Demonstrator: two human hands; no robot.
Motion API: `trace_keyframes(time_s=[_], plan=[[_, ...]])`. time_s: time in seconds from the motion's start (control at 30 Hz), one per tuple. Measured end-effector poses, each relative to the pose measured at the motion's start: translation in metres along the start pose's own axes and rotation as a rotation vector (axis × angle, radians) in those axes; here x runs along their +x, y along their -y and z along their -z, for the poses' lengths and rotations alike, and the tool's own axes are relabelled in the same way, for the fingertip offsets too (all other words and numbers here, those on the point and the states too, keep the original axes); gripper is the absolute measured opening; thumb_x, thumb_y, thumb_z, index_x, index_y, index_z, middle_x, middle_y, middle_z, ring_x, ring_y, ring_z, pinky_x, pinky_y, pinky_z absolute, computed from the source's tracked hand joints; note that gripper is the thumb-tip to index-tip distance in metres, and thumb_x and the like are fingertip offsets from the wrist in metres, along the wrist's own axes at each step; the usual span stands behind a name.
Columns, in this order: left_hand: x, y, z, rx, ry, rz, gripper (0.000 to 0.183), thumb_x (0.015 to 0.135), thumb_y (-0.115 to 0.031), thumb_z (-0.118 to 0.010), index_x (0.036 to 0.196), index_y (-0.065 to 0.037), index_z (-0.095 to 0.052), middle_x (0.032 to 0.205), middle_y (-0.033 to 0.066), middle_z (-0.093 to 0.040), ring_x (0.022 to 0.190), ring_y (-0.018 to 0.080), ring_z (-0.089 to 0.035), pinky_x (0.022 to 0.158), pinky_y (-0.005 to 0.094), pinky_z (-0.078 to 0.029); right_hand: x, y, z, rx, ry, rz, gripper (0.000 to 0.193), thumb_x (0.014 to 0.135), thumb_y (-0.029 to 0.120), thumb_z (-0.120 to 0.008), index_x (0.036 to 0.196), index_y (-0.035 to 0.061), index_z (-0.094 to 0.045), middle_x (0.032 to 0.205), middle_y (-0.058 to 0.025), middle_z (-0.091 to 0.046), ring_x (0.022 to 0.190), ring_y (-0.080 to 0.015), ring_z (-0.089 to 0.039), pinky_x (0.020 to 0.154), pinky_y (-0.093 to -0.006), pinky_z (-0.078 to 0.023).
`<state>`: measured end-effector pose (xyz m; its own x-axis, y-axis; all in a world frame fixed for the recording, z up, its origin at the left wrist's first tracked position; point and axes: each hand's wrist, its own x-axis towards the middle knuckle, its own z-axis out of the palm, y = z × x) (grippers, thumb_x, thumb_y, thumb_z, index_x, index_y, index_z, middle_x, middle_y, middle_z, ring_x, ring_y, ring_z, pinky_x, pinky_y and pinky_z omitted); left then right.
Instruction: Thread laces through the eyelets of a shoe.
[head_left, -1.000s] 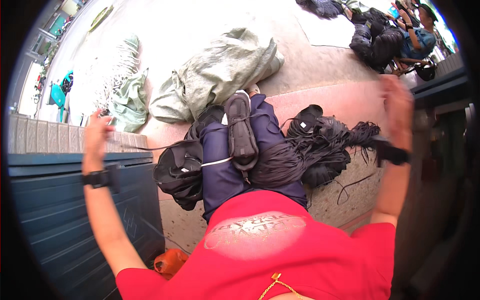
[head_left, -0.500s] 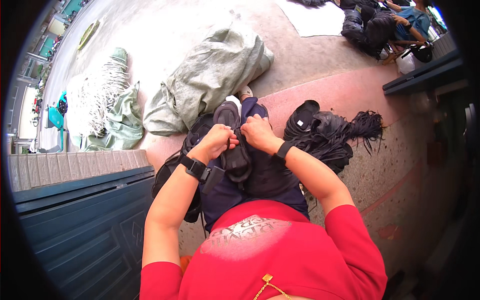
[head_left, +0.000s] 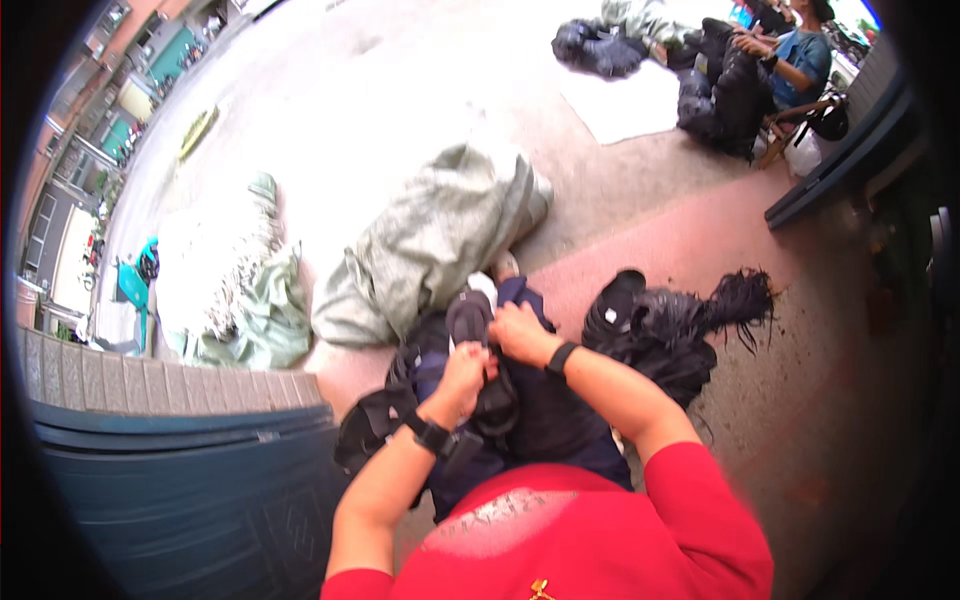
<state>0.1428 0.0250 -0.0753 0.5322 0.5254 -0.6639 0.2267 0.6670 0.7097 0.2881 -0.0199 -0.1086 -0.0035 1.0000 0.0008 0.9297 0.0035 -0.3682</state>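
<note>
A black shoe [head_left: 468, 318] lies lengthwise across my lap, over dark blue trousers, its near part partly covered by my hands. My left hand [head_left: 466, 378] is closed in a pinch over the middle of the shoe. Just beyond it, my right hand [head_left: 522, 334] is also closed, its fingertips at the shoe's right side. What thin thing the fingers pinch, if any, is too small and blurred to make out. To the right of my leg lies a heap of black shoes [head_left: 645, 330] with a bundle of black laces [head_left: 742, 300].
A large grey-green sack [head_left: 425, 245] lies beyond my knees. Farther left are a bundle of white laces [head_left: 232, 300] and green sacking [head_left: 262, 325]. A blue metal door [head_left: 190, 490] stands at the left. At the far right a person [head_left: 803, 65] sits by black piles [head_left: 715, 95].
The view has tilted, so the surroundings sit lower in it. My left hand has drawn nearer to me along the shoe, while my right hand stays at the shoe's right side.
</note>
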Motion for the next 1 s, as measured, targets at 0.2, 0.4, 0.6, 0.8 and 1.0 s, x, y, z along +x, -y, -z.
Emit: trace_keyframes(time_s=[0.2,0.4,0.6,0.8,1.0], plan=[[-0.016,-0.025,-0.013,0.238,-0.138,-0.018,0.025,0.085,-0.006,-0.042,0.109,-0.001,-0.044,0.079,0.0079,-0.055,0.061,0.0158,-0.056,0.055,0.0259,-0.048,-0.015,0.01,-0.011,0.078,-0.089,-0.211,0.022,0.074,0.03,-0.058,0.072,0.0088,-0.064,0.077,-0.0077,-0.061,0.082,-0.0256,-0.054,0.066,-0.0396,-0.04],[0.004,-0.024,0.021,0.752,-0.234,-0.429,0.021,0.077,-0.008,-0.049,0.093,-0.002,-0.062,0.071,0.0123,-0.062,0.065,0.0187,-0.061,0.061,0.0305,-0.047,-0.014,0.019,0.001,0.065,-0.002,-0.12,0.036,0.076,0.04,-0.055,0.079,0.0053,-0.062,0.083,-0.0096,-0.06,0.087,-0.0271,-0.053,0.068,-0.0415,-0.041],[0.009,-0.025,0.002,1.247,-0.173,-0.446,0.018,0.07,-0.023,-0.06,0.077,-0.008,-0.066,0.076,0.0148,-0.062,0.076,0.0289,-0.06,0.067,0.0373,-0.047,-0.004,-0.001,-0.001,0.104,0.222,-0.039,0.032,0.077,0.034,-0.053,0.085,0.0042,-0.06,0.089,-0.0116,-0.058,0.09,-0.0294,-0.052,0.069,-0.0452,-0.043],[-0.001,-0.024,-0.017,1.654,-0.193,-0.418,0.019,0.07,-0.023,-0.059,0.078,-0.007,-0.065,0.081,0.0139,-0.062,0.081,0.0314,-0.059,0.066,0.0434,-0.046,-0.011,-0.007,0.001,0.129,0.128,0.098,0.022,0.073,0.023,-0.051,0.08,0.004,-0.058,0.082,-0.0131,-0.058,0.083,-0.0311,-0.055,0.065,-0.0436,-0.044],[-0.002,-0.018,-0.026,1.8,-0.2,-0.411,0.017,0.074,-0.017,-0.051,0.078,-0.006,-0.064,0.086,0.0106,-0.062,0.088,0.031,-0.056,0.066,0.0441,-0.044,-0.011,-0.009,-0.004,0.182,0.094,0.128,0.019,0.072,0.022,-0.051,0.079,0.0049,-0.057,0.081,-0.0127,-0.058,0.084,-0.0305,-0.055,0.065,-0.0443,-0.043]])
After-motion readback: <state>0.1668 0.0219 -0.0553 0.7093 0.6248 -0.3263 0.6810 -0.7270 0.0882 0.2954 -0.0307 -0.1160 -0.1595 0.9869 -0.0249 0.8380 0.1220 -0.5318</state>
